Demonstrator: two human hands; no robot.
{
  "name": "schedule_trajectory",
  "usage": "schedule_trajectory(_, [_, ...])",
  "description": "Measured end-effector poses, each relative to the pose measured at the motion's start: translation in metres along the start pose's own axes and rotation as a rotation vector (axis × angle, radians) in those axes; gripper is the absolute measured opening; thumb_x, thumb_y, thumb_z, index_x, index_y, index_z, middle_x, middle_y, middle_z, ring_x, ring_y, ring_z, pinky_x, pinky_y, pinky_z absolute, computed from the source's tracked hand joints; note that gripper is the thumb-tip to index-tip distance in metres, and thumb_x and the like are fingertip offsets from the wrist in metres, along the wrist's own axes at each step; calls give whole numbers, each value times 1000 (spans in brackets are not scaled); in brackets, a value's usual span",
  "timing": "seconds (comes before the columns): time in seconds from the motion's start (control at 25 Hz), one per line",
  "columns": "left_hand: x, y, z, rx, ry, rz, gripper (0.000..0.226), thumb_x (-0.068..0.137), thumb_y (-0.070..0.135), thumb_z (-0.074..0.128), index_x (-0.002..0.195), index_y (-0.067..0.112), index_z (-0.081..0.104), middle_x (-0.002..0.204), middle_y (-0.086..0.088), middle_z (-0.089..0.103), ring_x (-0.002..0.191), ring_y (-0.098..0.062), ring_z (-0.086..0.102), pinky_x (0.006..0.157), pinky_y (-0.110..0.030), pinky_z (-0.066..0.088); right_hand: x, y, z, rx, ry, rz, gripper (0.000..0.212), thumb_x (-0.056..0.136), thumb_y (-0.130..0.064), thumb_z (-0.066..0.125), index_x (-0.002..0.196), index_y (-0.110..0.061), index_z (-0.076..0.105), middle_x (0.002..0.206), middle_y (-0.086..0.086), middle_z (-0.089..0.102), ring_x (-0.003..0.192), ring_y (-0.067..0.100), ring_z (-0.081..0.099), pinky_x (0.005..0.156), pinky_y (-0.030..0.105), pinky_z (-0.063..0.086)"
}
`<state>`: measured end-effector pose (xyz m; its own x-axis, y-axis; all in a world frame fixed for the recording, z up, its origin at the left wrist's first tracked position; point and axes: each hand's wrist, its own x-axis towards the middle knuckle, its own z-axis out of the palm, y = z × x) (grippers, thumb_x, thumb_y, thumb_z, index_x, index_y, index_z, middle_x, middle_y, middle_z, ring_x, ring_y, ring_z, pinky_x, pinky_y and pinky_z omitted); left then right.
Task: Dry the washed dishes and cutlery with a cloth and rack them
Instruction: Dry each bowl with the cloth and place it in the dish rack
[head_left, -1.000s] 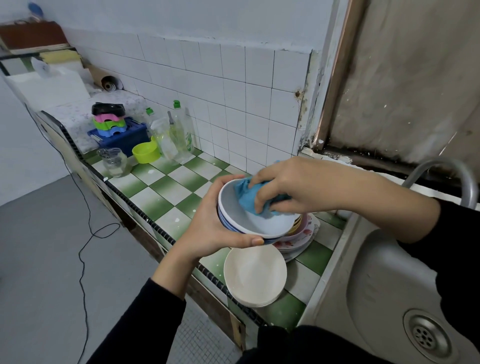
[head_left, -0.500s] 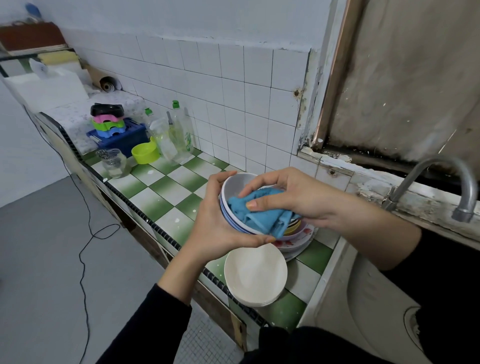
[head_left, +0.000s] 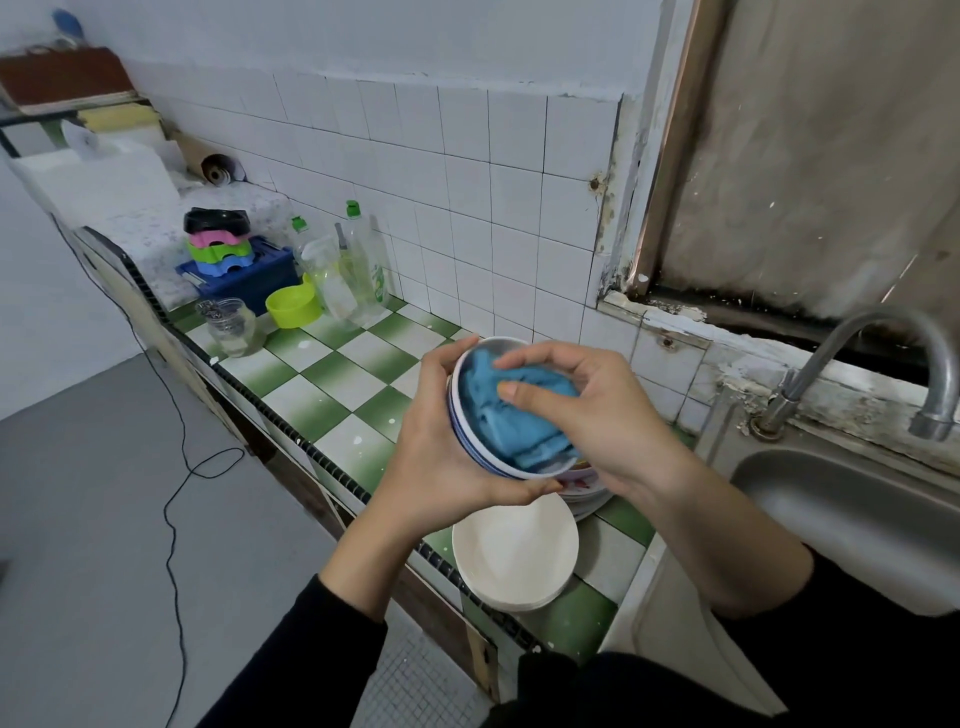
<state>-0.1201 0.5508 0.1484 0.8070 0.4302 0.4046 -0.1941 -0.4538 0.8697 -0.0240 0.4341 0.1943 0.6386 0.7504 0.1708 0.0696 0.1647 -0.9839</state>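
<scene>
To my left, a clear glass jar and a lime-green plastic bowl stand on the green-and-white checked tile worktop. My left hand grips a round white bowl with a blue rim, tilted above the worktop. My right hand curls around a bunched blue cloth and presses it into that bowl. A stack of white plates sits below, with a steel sink to the right.
</scene>
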Motion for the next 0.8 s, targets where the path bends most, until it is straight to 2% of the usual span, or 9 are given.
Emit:
schedule_trajectory(0.08, [1,0,1,1,-21,0,111,43,26,93,134,18,31,127,7,54,119,-16,58,99,-34,49,3,1,0,-41,61,-37,24,81,3,71,83,-20,72,91,-2,74,86,11,70,76,26,55])
schedule_trajectory(0.2, [2,-1,-5,-7,-55,-9,114,43,22,93,136,18,28,125,3,56,115,-22,61,95,-45,52,-1,-5,0,-108,-206,29,21,80,2,72,86,-19,73,90,2,73,87,14,70,77,28,56])
schedule_trajectory(0.24, [2,-1,-6,-18,-63,-10,115,43,21,93,137,17,28,126,2,56,116,-22,61,95,-45,52,0,-7,-3,-83,-220,41,21,80,2,72,85,-18,73,89,2,73,87,14,70,76,27,56])
schedule_trajectory(0.36, [1,3,-4,-12,-71,1,113,44,26,92,137,14,28,131,7,51,122,-17,56,99,-36,48,7,-5,-6,-78,16,-29,22,81,1,72,82,-21,73,85,-4,74,83,11,70,76,29,56])
schedule_trajectory(0.4, [1,4,-2,1,-83,-1,113,45,28,91,137,15,28,130,10,51,122,-15,55,99,-31,48,9,-4,-5,-117,27,-50,22,82,0,72,83,-21,72,86,-4,74,84,10,69,78,30,56])
schedule_trajectory(0.52, [4,3,-7,9,-125,-4,116,44,25,91,138,13,26,125,14,53,118,-13,58,94,-29,50,11,-6,-8,-275,-288,-71,21,81,0,73,86,-21,72,88,-6,72,87,8,67,82,27,55])
schedule_trajectory(0.64, [6,5,-14,33,-94,16,117,39,31,93,137,18,31,126,6,54,116,-16,58,93,-34,51,20,-30,-23,-566,-679,-89,23,83,-3,73,88,-26,70,87,-14,69,83,-1,62,78,14,47])
schedule_trajectory(0.72, [6,4,-14,31,-55,17,115,38,34,93,136,18,34,129,7,51,119,-13,55,93,-25,48,27,-43,-29,-850,-782,-111,23,83,-6,73,87,-28,71,87,-15,68,79,-3,60,75,10,43])
schedule_trajectory(0.8, [7,2,-12,22,-37,14,113,39,32,94,136,19,35,128,13,50,118,-7,53,92,-17,45,34,-43,-31,-1152,-727,-216,23,81,-9,70,88,-32,73,89,-14,69,78,-2,56,73,12,41])
